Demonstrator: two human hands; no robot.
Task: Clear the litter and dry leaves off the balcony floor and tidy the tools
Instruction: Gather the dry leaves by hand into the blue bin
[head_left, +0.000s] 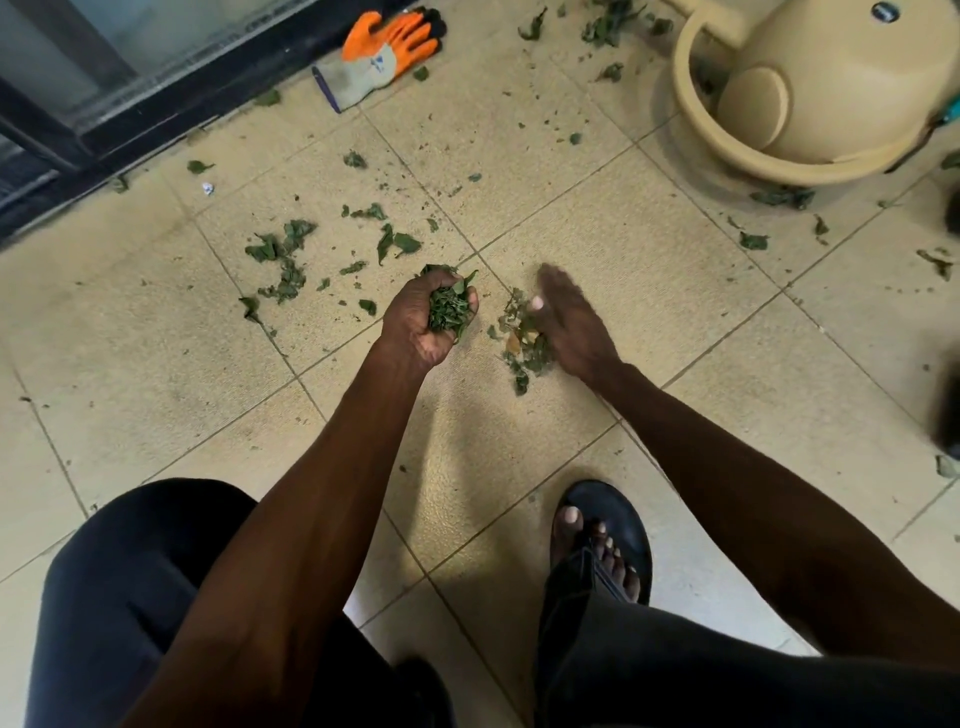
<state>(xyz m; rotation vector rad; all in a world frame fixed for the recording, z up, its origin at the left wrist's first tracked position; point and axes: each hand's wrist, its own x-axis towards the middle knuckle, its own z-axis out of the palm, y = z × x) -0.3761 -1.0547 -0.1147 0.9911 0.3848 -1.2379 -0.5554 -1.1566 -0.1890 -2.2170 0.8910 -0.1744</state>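
Note:
My left hand (415, 325) grips a clump of green leaves (447, 306) above the beige tiled floor (649, 249). Just to its right, my right hand (566, 322) lies flat with straight fingers against a small pile of leaves (522, 343) on the tiles; it is blurred by motion. More loose leaves (283, 257) lie scattered to the left and further ones (608, 26) at the top. An orange and grey work glove (387, 52) lies by the door frame at the top.
A beige plastic pot and saucer (810, 88) stand at the top right. A dark sliding-door track (130, 124) runs along the upper left. A small white scrap (208, 188) lies near it. My sandalled foot (602, 540) and dark trousers fill the bottom.

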